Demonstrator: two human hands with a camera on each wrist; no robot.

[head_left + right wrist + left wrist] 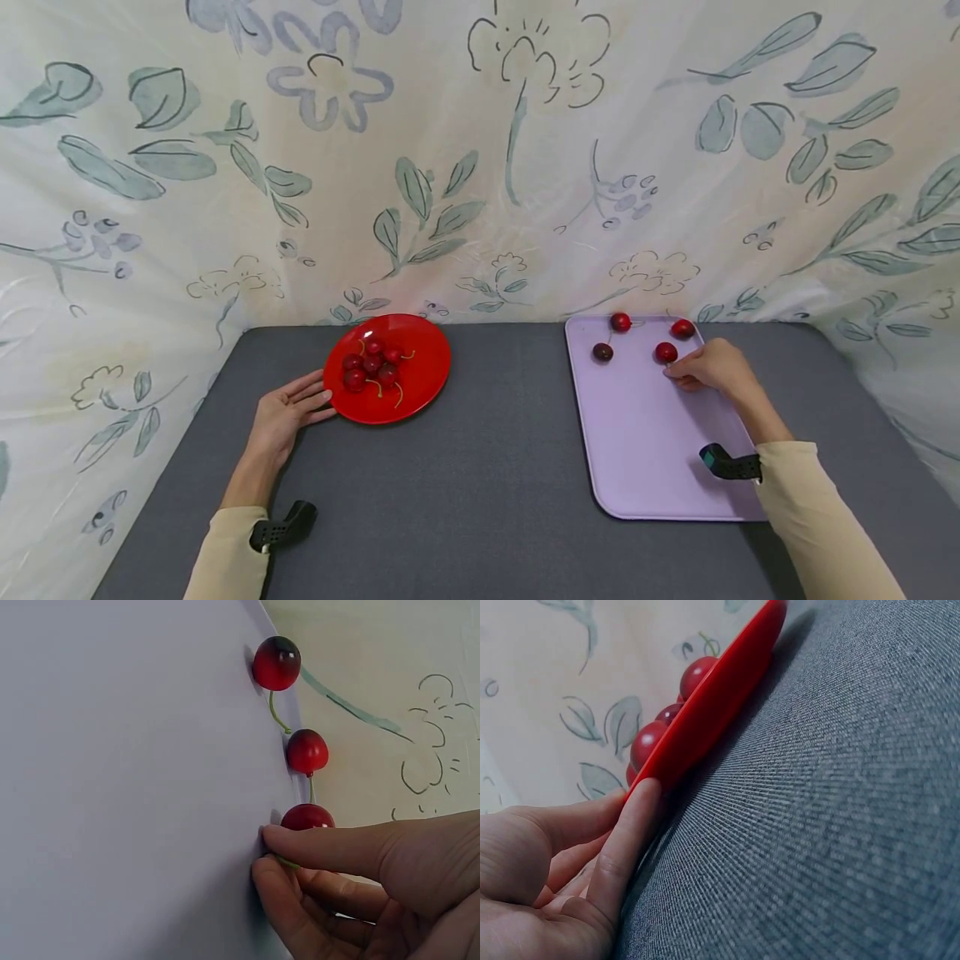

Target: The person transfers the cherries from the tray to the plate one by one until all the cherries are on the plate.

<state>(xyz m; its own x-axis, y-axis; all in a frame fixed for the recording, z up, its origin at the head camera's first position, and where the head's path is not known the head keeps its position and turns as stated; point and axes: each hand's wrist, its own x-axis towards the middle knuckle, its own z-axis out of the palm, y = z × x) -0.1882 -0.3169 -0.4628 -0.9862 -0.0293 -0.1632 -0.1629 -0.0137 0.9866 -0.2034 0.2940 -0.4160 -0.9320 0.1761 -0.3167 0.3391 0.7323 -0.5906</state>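
My left hand (281, 421) holds the left rim of a red plate (431, 350), pinching it between thumb and fingers (615, 855) in the left wrist view. A cluster of several dark red cherries (372, 363) with green stems lies on that plate. Over the far right part of a lilac tray (630, 450), my right hand (712, 367) pinches the green stem (286, 862) of a red cherry (666, 353) between thumb and forefinger. The cherry itself sits just beyond the fingertips, partly hidden by the thumb in the right wrist view.
Three more cherries lie near the tray's far edge: a dark one (602, 352), a red one (620, 322) and another red one (682, 329) in the corner. Plate and tray stand apart on a grey cloth-covered table (487, 483). A floral curtain (450, 167) hangs behind.
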